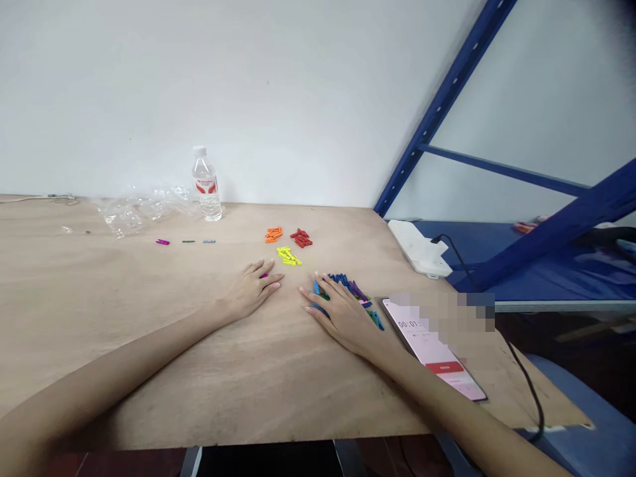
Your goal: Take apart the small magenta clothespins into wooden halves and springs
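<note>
On the phone [437, 348], lying face up at the right of the table [238, 397], the digits "00:01:" can be read; whatever follows is covered by a blurred patch of squares. Below them a red button [444, 367] is shown, its lettering too small to be made out. On the clear bottle [206, 199], stood upright near the wall, a label [205, 186] is borne, printed with red shapes like a pair of hands; its small line of writing cannot be read. Crumpled clear plastic [149, 209] is spread beside the bottle.

The right hand [334, 306] is held open, palm down, its fingers stretched over a heap of mixed pegs [356, 289], in which blue, purple and green are seen. The left hand [256, 289] is laid palm down with its fingers extended, and a magenta peg [264, 275] is partly hidden by them; whether it is pinched cannot be told.

Beyond the hands, three small groups are set close together: orange pegs [273, 234], red pegs [301, 238] and, nearer, yellow pegs [289, 256]. Farther left, a second magenta peg [162, 242], a green peg [188, 241] and a light blue peg [209, 242] are laid apart in a row. A white power strip [419, 248] is placed near the blue metal frame [437, 109], with a dark cable plugged into it.
</note>
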Demonstrator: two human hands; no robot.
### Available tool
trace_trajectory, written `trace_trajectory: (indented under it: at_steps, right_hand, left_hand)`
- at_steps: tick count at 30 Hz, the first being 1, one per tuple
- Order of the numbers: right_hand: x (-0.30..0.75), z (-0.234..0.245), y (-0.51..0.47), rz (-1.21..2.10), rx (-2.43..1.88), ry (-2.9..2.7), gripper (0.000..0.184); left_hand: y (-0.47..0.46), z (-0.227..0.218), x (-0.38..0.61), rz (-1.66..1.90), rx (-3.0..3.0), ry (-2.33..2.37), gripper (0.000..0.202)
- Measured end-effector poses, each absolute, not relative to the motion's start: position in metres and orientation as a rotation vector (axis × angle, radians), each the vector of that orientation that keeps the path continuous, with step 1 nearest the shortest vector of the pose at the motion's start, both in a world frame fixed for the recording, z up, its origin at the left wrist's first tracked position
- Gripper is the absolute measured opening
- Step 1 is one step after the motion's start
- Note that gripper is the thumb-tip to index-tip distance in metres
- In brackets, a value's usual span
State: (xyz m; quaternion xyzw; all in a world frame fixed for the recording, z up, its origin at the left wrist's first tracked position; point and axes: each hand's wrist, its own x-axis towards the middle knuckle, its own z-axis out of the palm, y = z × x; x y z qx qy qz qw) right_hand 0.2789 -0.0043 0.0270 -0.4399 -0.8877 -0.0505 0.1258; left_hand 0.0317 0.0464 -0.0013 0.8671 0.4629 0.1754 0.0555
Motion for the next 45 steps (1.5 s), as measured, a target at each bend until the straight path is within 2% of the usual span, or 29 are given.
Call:
trace_trajectory:
  at_steps: [10, 15, 19, 26, 33, 40, 45]
  right_hand:
    - [0.289, 0.028, 0.038, -0.110, -1.255, -2.616, 0.046]
    - [0.312, 0.027, 0.029, -0.150, -1.437, -2.513, 0.075]
    - [0.332, 0.016, 0.010, -0.182, -1.644, -2.437, 0.082]
    - [0.318, 0.002, 0.020, -0.153, -1.667, -2.402, 0.075]
    - [0.292, 0.004, 0.041, -0.155, -1.634, -2.404, 0.079]
    - [0.296, 0.018, 0.010, -0.175, -1.613, -2.433, 0.082]
    - [0.308, 0.007, -0.010, -0.172, -1.695, -2.415, 0.085]
  left_hand:
    - [-0.035, 0.007, 0.039, 0.483, 2.667, 1.204, 0.039]
    - [-0.046, 0.018, 0.040, 0.459, 2.649, 1.167, 0.047]
    - [-0.045, 0.021, 0.029, 0.463, 2.580, 1.281, 0.058]
    - [-0.051, 0.010, 0.032, 0.451, 2.529, 1.336, 0.066]
    - [-0.043, 0.010, 0.055, 0.489, 2.490, 1.267, 0.069]
    - [-0.026, 0.006, 0.055, 0.601, 2.386, 1.247, 0.059]
    - [-0.007, 0.004, 0.060, 0.726, 2.303, 1.326, 0.054]
